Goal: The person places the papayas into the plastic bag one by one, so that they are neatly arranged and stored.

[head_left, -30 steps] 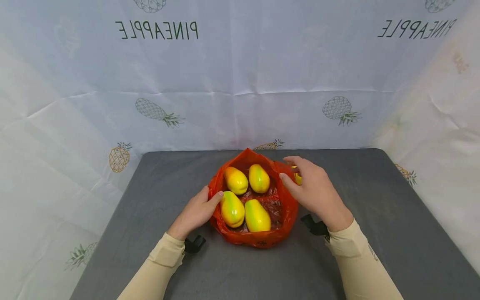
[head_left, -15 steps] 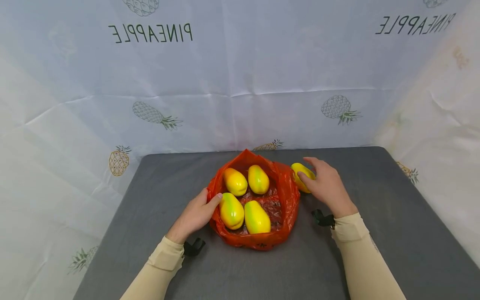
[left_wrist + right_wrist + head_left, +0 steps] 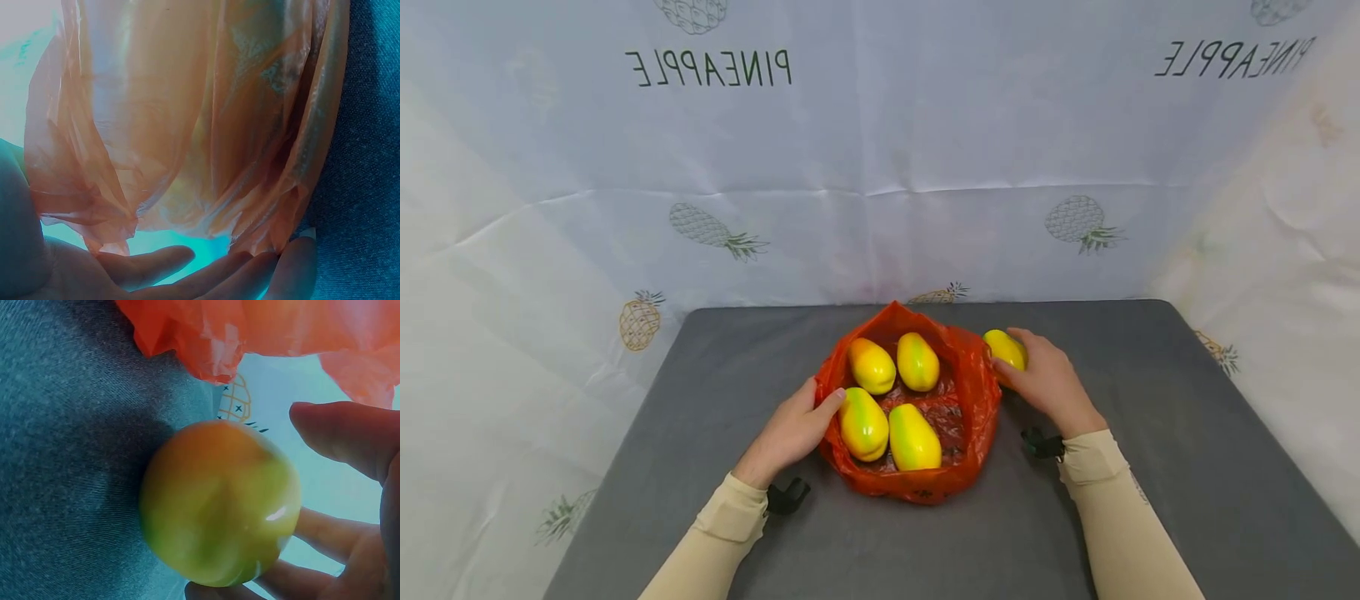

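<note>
A red plastic bag (image 3: 981, 408) stands with its mouth wide on the grey table, several yellow-green papayas (image 3: 915, 437) lying inside it. My left hand (image 3: 790, 433) holds the bag's left rim, thumb over the edge and fingers along the outside. In the left wrist view the fingertips (image 3: 165, 259) lie against the thin plastic. Just right of the bag, another papaya (image 3: 1004, 348) rests on the table. My right hand (image 3: 1048, 379) is around its right side. The right wrist view shows fingers behind this papaya (image 3: 219, 503) and the thumb (image 3: 337, 434) apart from it.
The grey table (image 3: 880, 550) reaches back to a pale cloth (image 3: 880, 125) printed with pineapples, which also hangs at both sides. A black strap piece (image 3: 787, 496) sticks out at the left wrist, and another (image 3: 1041, 443) at the right.
My right hand has moved from over the bag's right rim to the papaya outside, then closer around it. The left hand has stayed at the left rim.
</note>
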Available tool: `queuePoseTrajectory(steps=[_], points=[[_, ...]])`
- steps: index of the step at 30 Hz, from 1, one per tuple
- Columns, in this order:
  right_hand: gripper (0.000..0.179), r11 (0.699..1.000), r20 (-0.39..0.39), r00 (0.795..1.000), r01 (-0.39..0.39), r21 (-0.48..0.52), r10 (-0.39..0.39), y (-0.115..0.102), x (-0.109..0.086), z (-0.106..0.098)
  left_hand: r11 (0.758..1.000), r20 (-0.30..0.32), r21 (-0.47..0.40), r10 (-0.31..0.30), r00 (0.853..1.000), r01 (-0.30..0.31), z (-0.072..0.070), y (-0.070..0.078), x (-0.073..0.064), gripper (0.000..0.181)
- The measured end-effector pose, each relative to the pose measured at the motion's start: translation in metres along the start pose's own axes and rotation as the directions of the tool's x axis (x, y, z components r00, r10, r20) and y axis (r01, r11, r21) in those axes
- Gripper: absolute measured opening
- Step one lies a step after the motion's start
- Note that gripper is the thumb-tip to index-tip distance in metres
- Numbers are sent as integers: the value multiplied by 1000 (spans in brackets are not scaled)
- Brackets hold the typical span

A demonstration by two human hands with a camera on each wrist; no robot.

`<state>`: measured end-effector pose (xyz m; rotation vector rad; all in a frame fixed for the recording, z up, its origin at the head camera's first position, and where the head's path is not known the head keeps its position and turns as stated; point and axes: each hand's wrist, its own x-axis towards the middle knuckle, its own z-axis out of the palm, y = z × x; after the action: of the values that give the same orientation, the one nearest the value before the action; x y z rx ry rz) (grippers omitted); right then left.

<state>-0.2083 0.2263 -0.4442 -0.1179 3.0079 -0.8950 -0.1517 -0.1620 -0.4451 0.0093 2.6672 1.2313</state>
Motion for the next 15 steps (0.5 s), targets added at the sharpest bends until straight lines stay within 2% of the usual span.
queuePoseTrajectory(steps=[15], points=[[75, 1000, 0, 1000, 6, -27, -6, 3, 3, 7, 1000, -3, 11, 5, 1000, -5, -1, 0, 0, 52]])
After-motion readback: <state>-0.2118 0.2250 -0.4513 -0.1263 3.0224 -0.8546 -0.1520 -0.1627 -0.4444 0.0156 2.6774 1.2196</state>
